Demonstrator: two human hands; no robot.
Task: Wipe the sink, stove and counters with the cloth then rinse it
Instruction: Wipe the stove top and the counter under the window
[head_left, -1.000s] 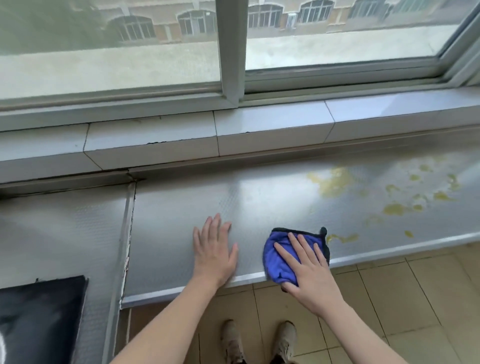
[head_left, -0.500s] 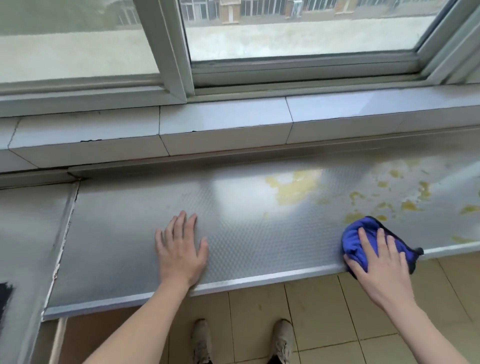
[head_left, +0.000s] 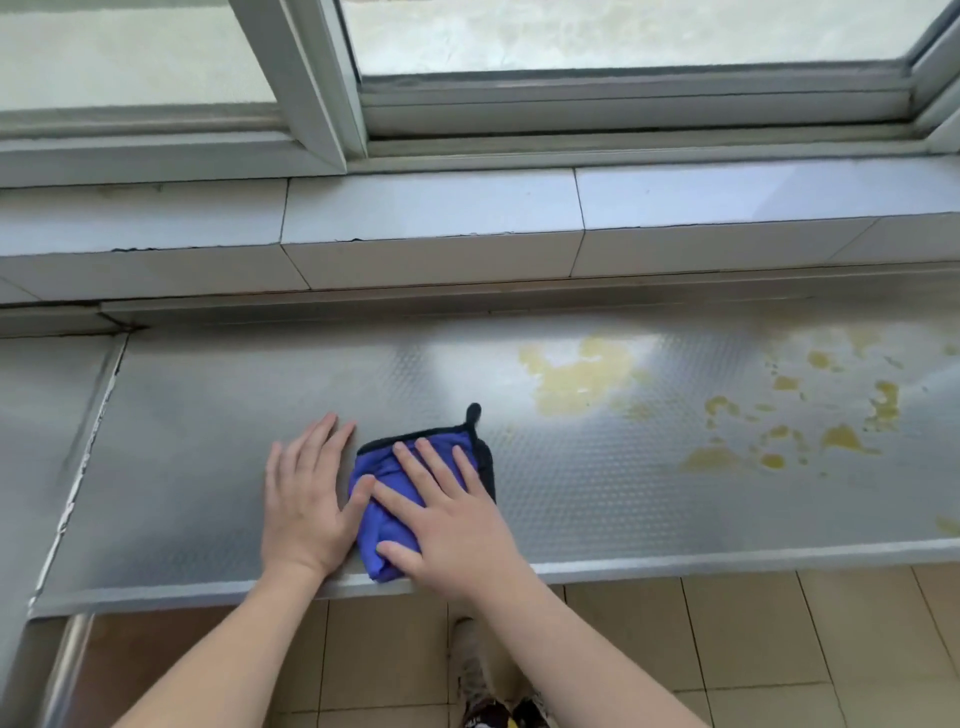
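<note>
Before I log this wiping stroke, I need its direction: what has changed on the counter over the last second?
The right hand, pressing flat on the blue cloth, swept it right toward the yellow stains, then back left until it lies beside the left hand. Nothing was taken hold of or let go. The left hand stayed flat on the counter, and the stains look unwiped.

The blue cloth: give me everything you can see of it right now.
The blue cloth looks like soft microfibre, purple-blue with black edging and a small black hanging loop sticking up at its far right corner. It is folded and rumpled into a rough pad, lying flat on the textured metal counter near the front edge. The right hand presses on it with straight, spread fingers, covering much of it. The left hand lies flat on the counter beside it, thumb touching the cloth's left edge. Yellow stains lie to its right, apart from it.
</note>
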